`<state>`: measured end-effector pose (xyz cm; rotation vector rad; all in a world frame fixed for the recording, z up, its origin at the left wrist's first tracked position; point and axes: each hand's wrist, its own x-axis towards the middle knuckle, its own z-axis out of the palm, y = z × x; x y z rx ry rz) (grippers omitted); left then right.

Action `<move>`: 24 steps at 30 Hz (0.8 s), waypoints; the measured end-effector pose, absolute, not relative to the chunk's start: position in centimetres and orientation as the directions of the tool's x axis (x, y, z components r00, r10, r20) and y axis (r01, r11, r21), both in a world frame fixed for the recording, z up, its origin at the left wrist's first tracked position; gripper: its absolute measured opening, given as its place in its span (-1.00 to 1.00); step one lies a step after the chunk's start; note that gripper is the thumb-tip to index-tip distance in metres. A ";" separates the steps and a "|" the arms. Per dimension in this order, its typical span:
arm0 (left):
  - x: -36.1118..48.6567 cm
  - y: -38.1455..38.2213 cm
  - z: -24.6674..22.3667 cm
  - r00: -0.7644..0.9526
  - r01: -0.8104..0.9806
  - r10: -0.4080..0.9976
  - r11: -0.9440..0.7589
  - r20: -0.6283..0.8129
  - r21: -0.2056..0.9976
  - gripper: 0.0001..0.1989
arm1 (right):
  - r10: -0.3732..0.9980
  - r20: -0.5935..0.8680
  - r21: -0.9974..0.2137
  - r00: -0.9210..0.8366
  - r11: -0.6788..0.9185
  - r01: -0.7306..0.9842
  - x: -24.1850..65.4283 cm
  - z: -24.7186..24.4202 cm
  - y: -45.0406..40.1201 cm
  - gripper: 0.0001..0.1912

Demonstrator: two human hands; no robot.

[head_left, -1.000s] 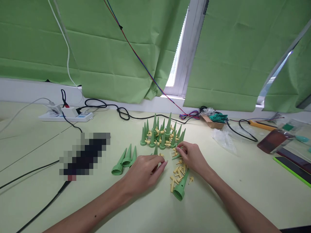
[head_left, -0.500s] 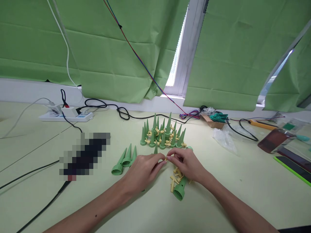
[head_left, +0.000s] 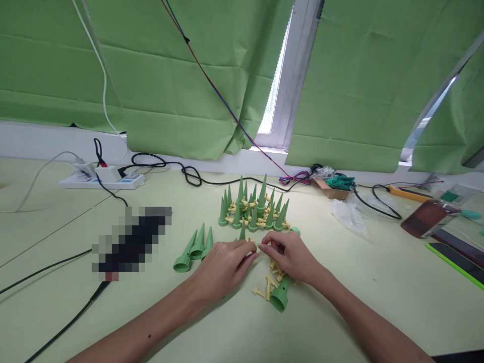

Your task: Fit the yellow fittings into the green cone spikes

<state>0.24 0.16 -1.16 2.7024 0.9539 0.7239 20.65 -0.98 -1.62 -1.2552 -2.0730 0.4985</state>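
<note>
Peg (head_left: pixel 258 292) fallen, curled left hand (head_left: pixel 227 263) facing right hand (head_left: pixel 293 254)

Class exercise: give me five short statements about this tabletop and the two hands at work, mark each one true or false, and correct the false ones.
1. The fingertips of the left hand and right hand point towards each other. True.
2. The upright green cones stand beyond the hands, on the far side from the person. True.
3. The white power strip lies at the right end of the table. False: the white power strip is on the left, near the wall.
4. Every green cone stands upright. False: the nearest green cone lies on its side, its open end towards the person.
5. A small yellow piece lies left of that fallen cone. True.
</note>
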 end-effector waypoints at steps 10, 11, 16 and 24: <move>0.0 -1.2 0.0 0.907 0.297 0.367 -0.905 0.206 0.303 -0.73 | 0.884 0.321 -0.575 -0.339 0.466 0.672 20.8 -1.7 -1.0 -0.78; 0.1 -1.2 -0.1 0.918 0.283 0.349 -0.911 0.191 0.301 -0.73 | 0.884 0.324 -0.570 -0.336 0.466 0.676 20.9 -1.7 -0.9 -0.79; 0.3 -1.3 -0.1 0.934 0.269 0.322 -0.919 0.154 0.287 -0.81 | 0.881 0.329 -0.562 -0.339 0.471 0.680 20.9 -1.7 -0.9 -0.79; 0.3 -1.2 -0.1 0.863 0.379 0.449 -0.878 0.231 0.291 -0.82 | 0.873 0.362 -0.569 -0.325 0.484 0.665 20.9 -1.6 -1.0 -0.76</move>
